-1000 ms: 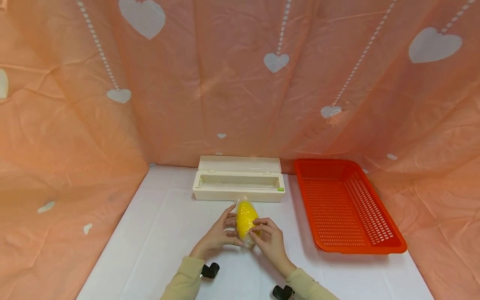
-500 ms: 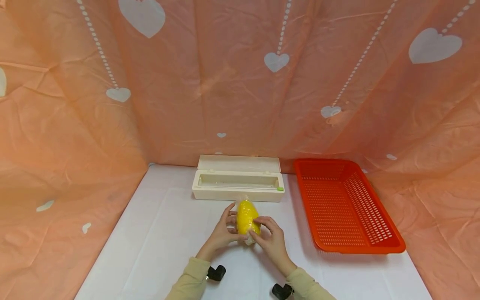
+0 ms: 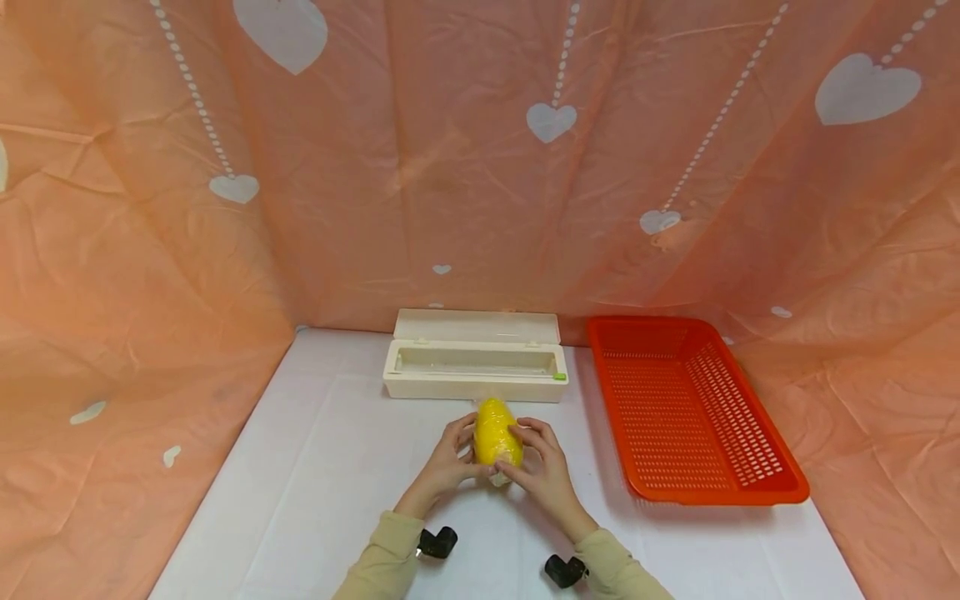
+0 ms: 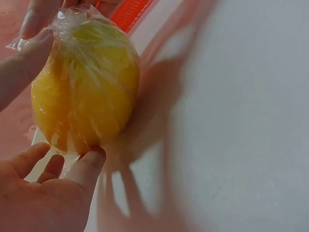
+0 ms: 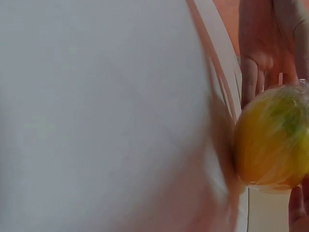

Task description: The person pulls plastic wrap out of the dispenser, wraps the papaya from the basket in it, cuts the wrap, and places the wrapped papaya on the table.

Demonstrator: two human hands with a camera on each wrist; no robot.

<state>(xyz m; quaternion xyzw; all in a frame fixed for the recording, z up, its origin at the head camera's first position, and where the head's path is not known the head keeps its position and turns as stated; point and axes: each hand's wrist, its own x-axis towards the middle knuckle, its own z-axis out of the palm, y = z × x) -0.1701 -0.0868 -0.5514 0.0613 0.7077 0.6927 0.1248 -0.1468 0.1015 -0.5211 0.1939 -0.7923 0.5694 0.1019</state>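
Between my two hands is a smooth, elongated yellow fruit (image 3: 497,429) wrapped in clear cling film, its exact kind unclear. In the left wrist view the wrapped fruit (image 4: 91,96) shows a greenish end where the film bunches up. My left hand (image 3: 442,468) holds its left side with curled fingers, thumb at the near end. On the other side my right hand (image 3: 547,473) grips it, with fingers on the right side and thumb by the gathered film. Part of the fruit (image 5: 270,140) shows in the right wrist view, cut by the frame edge.
Behind the fruit stands a long cream cling film dispenser (image 3: 472,390), lid raised, with a small green slider on its front edge. A red perforated plastic basket (image 3: 637,467) occupies the right of the white-covered table (image 3: 300,500). A pink heart-patterned curtain (image 3: 480,192) encloses the back and sides.
My left hand has shifted slightly right and wrapped closer round the fruit. Both thumbs have come together at its near end, and the film sticking out at the far end shows less.
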